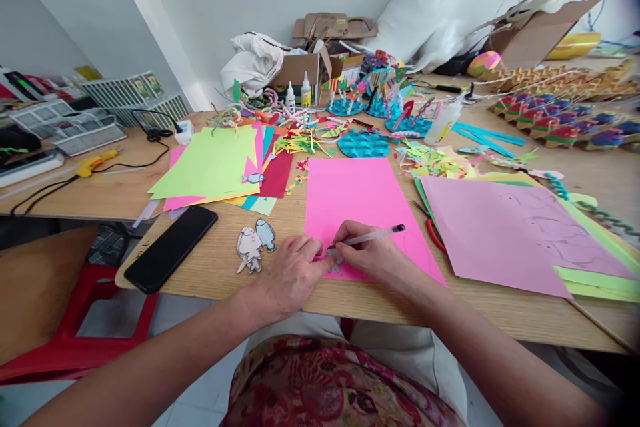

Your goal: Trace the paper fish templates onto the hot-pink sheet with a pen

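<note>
A bright pink sheet of paper lies on the table in front of me. My right hand grips a pen with a clear barrel and dark cap end, its tip low on the sheet. Under the fingers of both hands is a small grey-white paper cutout, partly hidden; its visible end looks like a fish tail. My left hand, fingers curled, presses the cutout down on the sheet's lower left edge. Left of that hand lie several paper fish cutouts, overlapping one another.
A black phone lies at the left table edge. Coloured paper sheets are stacked behind it, with a small fish cutout on top. Red-handled scissors sit partly under a lilac sheet. Glue bottles and blue egg-carton crafts stand behind.
</note>
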`<state>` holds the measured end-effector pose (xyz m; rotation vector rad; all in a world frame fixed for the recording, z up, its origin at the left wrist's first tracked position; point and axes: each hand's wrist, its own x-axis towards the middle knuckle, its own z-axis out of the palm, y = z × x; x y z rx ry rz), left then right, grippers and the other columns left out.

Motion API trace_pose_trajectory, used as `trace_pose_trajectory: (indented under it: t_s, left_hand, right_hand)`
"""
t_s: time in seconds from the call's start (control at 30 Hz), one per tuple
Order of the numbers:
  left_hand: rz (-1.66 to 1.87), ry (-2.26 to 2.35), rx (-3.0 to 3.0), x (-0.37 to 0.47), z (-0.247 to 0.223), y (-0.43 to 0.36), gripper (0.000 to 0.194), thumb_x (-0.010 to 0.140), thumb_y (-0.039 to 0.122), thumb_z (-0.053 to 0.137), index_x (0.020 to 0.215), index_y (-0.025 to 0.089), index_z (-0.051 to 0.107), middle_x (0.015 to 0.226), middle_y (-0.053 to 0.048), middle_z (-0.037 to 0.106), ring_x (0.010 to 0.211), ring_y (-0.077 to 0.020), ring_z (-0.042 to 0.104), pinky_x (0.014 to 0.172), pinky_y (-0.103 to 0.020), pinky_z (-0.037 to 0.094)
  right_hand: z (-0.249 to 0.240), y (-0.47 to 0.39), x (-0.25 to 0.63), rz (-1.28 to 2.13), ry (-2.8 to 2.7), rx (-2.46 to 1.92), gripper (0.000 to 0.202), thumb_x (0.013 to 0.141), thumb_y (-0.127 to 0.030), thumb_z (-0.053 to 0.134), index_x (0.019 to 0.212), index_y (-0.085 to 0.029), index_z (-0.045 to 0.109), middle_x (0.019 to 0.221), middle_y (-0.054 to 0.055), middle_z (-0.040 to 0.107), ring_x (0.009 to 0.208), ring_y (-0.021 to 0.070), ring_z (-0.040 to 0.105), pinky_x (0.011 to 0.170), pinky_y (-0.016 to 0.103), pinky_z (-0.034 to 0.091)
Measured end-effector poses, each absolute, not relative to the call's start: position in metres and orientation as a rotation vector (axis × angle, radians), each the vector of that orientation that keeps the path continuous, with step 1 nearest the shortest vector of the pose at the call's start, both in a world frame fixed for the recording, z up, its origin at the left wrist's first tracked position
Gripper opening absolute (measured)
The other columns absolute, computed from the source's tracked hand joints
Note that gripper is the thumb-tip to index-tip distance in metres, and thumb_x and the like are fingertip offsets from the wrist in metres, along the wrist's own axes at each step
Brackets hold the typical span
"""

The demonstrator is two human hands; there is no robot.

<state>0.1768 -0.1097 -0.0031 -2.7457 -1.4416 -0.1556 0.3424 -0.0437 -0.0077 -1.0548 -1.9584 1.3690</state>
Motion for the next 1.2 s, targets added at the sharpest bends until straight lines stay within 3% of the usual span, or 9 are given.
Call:
trace_pose_trajectory:
  t_s: [0.33,0.53,0.7,1.2]
  left_hand:
    - [-0.177,-1.433,-2.724,0.177,-0.006,-0.111,0.026,0.090,0.018,0.041,0.113,0.020,0.052,0.094,-0.006,0.048,0.090,-0.0195,0.043,0.082,-0.034,0.038]
    - [-0.251,-1.320,-2.736,0.176,-0.009,-0.108,0.028,0.091,0.019,0.039,0.116,0.021,0.051,0.115,-0.005,0.051,0.105,-0.0194,0.041,0.092,-0.036,0.034]
    - [-0.288,-1.246,-2.764,0.175,-0.014,-0.105,0.033,0.091,0.016,0.039,0.122,0.021,0.047,0.120,-0.003,0.053,0.109,-0.0191,0.040,0.093,-0.036,0.033]
    - [-0.346,-1.239,-2.793,0.176,-0.014,-0.103,0.030,0.089,0.014,0.040,0.118,0.018,0.050,0.116,-0.004,0.056,0.106,-0.0190,0.043,0.093,-0.037,0.033]
  right_hand:
    - [-0.008,-0.039,0.342,1.260,-1.939,-1.116,0.004,0.064,-0.019,0.046,0.065,-0.019,0.049,0.055,-0.004,0.049,0.050,0.0101,0.041,0.045,0.023,0.031]
    - [-0.010,-0.038,0.344,1.197,-1.948,-1.135,0.004,0.065,-0.018,0.045,0.065,-0.019,0.049,0.057,-0.004,0.050,0.051,0.0103,0.042,0.047,0.023,0.032]
    - [-0.012,-0.037,0.345,1.173,-1.950,-1.145,0.004,0.065,-0.017,0.045,0.065,-0.019,0.049,0.058,-0.003,0.051,0.053,0.0107,0.044,0.048,0.023,0.033]
    - [-0.010,-0.036,0.348,1.198,-1.946,-1.137,0.003,0.064,-0.018,0.045,0.063,-0.019,0.048,0.055,-0.004,0.049,0.050,0.0104,0.040,0.046,0.023,0.031]
